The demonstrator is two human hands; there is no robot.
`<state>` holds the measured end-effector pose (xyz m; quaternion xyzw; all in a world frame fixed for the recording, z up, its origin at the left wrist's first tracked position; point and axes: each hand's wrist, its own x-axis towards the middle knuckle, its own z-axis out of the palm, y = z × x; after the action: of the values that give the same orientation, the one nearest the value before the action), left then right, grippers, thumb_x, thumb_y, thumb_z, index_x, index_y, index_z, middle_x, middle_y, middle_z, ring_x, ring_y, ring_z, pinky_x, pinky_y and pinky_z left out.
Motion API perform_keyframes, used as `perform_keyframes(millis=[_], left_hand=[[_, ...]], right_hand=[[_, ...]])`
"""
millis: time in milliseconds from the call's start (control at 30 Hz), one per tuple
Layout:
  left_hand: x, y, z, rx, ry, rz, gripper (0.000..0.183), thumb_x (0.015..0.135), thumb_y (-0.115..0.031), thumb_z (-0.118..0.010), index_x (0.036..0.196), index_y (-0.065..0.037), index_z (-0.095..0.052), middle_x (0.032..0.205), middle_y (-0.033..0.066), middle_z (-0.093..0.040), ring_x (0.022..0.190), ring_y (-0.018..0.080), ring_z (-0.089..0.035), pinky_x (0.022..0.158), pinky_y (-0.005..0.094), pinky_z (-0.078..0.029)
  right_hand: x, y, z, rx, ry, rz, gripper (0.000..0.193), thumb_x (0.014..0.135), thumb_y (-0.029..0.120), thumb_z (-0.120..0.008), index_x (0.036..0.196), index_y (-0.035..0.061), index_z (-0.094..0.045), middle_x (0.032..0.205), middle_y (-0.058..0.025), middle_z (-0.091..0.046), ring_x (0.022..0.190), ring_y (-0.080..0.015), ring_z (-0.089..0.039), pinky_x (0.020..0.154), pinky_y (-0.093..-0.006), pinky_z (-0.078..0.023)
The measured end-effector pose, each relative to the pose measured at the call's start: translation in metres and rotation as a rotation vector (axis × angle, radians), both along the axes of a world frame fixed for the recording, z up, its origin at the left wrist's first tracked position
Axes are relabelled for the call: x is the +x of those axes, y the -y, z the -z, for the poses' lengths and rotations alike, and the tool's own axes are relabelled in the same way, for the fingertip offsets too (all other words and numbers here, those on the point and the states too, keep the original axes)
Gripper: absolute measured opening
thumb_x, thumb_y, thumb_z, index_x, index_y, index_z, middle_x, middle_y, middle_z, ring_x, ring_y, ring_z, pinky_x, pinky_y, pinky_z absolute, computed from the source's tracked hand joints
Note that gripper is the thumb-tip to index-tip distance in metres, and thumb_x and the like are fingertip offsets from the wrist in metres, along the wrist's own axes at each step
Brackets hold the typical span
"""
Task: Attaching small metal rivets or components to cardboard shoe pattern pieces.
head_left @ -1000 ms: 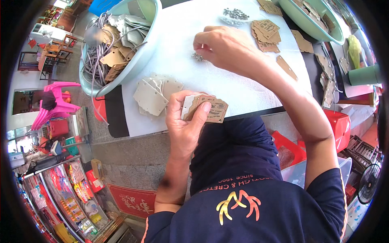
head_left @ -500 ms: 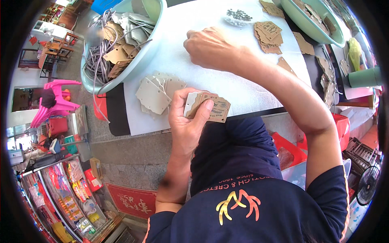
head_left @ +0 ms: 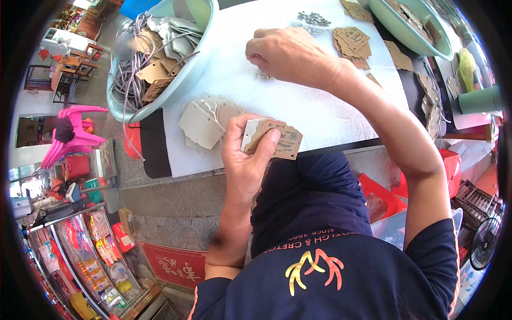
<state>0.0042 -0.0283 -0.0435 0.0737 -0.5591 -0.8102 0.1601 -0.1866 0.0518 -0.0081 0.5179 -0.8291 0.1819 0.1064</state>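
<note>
My left hand (head_left: pixel 246 160) grips a small fanned stack of cardboard tags (head_left: pixel 285 143) above the table's near edge, thumb on top. The tags are brown and printed, with a pale one at the left and punched holes. Over the middle of the table, my right hand (head_left: pixel 282 52) is closed with its fingers curled down; anything in the fingertips is too small to make out. Just below it lie some tiny metal pieces (head_left: pixel 264 76). A clear dish of small dark metal pieces (head_left: pixel 313 20) is beyond that hand. Pale grey tags (head_left: pixel 202 125) lie piled left of my left hand.
A light green basin (head_left: pixel 205 53) at the left holds strung tags and grey cords. Brown tags (head_left: pixel 352 42) are piled at the right of the white table sheet (head_left: pixel 330 117). Another green basin (head_left: pixel 445 50) stands far right, with strung tags (head_left: pixel 431 104) near it.
My right hand has shifted slightly up and to the right, and its fingers have turned. Tiny metal pieces now show beneath it. My left hand keeps its hold on the tags, almost still.
</note>
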Motion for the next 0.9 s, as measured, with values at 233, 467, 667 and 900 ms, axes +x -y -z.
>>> perform_keyframes(millis=[233,467,667,900], left_hand=[[-0.001,0.000,0.001,-0.027,0.001,-0.011,0.023,0.087,0.002,-0.064,0.106,-0.003,-0.052,0.098,0.0087,-0.064,0.091,0.0111,-0.061,0.082,0.0268,-0.052],[-0.001,0.000,0.001,-0.028,0.003,-0.007,0.023,0.087,0.002,-0.064,0.105,-0.003,-0.052,0.098,0.0085,-0.064,0.090,0.0106,-0.061,0.081,0.0268,-0.052],[-0.002,-0.002,0.000,0.006,0.001,-0.020,0.023,0.088,0.001,-0.064,0.107,-0.003,-0.051,0.098,0.0085,-0.064,0.090,0.0112,-0.061,0.081,0.0271,-0.052],[-0.002,0.004,0.002,0.132,0.025,-0.071,0.028,0.087,0.001,-0.065,0.111,-0.004,-0.051,0.100,0.0082,-0.063,0.090,0.0115,-0.061,0.083,0.0273,-0.051]], right_hand=[[-0.001,-0.005,0.001,0.085,0.014,-0.046,0.011,0.085,0.013,-0.063,0.087,0.0035,-0.068,0.084,-0.0108,-0.064,0.076,-0.0288,-0.066,0.070,-0.0390,-0.051],[0.006,0.011,0.003,0.196,-0.206,-0.078,0.010,0.077,0.007,-0.064,0.075,-0.0026,-0.067,0.081,-0.0138,-0.062,0.070,-0.0284,-0.067,0.065,-0.0367,-0.053],[0.007,0.012,0.003,0.149,-0.176,-0.110,0.008,0.075,0.008,-0.063,0.074,0.0001,-0.067,0.081,-0.0145,-0.065,0.071,-0.0309,-0.067,0.065,-0.0395,-0.053],[0.026,-0.032,-0.020,0.178,0.159,-0.099,0.007,0.077,0.009,-0.060,0.078,0.0026,-0.061,0.078,-0.0129,-0.064,0.072,-0.0324,-0.064,0.066,-0.0426,-0.048]])
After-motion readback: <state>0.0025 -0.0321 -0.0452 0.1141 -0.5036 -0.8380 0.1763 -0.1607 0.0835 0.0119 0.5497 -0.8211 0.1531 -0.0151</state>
